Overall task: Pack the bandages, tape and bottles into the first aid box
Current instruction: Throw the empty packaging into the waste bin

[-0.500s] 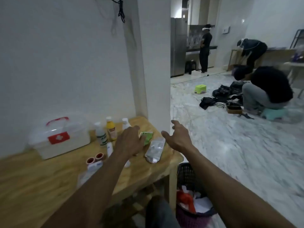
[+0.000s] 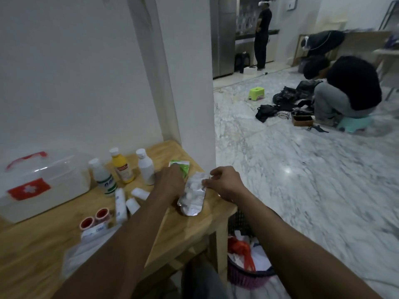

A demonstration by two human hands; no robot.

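The white first aid box point(image 2: 41, 188) with a red handle stands shut at the table's left. Beside it stand three bottles: a white one with green print point(image 2: 103, 176), a yellow one point(image 2: 122, 166) and a plain white one point(image 2: 145, 166). Two red tape rolls point(image 2: 95, 217), small white bandage rolls point(image 2: 136, 198) and a white tube point(image 2: 120, 205) lie in front. My left hand point(image 2: 169, 182) rests on the left edge of a silver foil pouch point(image 2: 193, 197), next to a green packet point(image 2: 180, 168). My right hand point(image 2: 224, 183) pinches the pouch's right edge.
The wooden table point(image 2: 32, 255) ends just right of the pouch; a white pillar point(image 2: 190, 83) rises behind it. A basket of scraps point(image 2: 248, 255) sits on the marble floor below the edge. Flat white packets point(image 2: 86, 249) lie near my left forearm. Three people are far right.
Both hands have dropped from above the table onto the silver pouch. My right hand moved left and its fingers closed on the pouch's edge. The view tilted down.
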